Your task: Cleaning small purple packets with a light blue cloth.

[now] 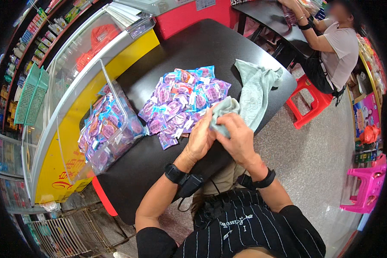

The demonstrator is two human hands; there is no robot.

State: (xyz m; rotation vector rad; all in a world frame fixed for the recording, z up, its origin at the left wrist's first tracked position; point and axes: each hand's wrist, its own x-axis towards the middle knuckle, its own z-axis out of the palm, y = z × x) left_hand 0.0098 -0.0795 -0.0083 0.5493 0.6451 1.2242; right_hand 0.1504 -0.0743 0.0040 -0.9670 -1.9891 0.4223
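Left hand point(200, 139) and right hand point(240, 139), curled, grip a bunched greenish cloth point(226, 106) between them.

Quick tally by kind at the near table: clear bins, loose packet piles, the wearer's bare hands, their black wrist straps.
Clear bin: 1
Loose packet pile: 1
Left hand and right hand: 2
Black wrist straps: 2
Total: 6

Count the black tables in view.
2: one black table bears the purple packets and pale green cloth; the other black table is at upper right, by the seated person. More may be hidden.
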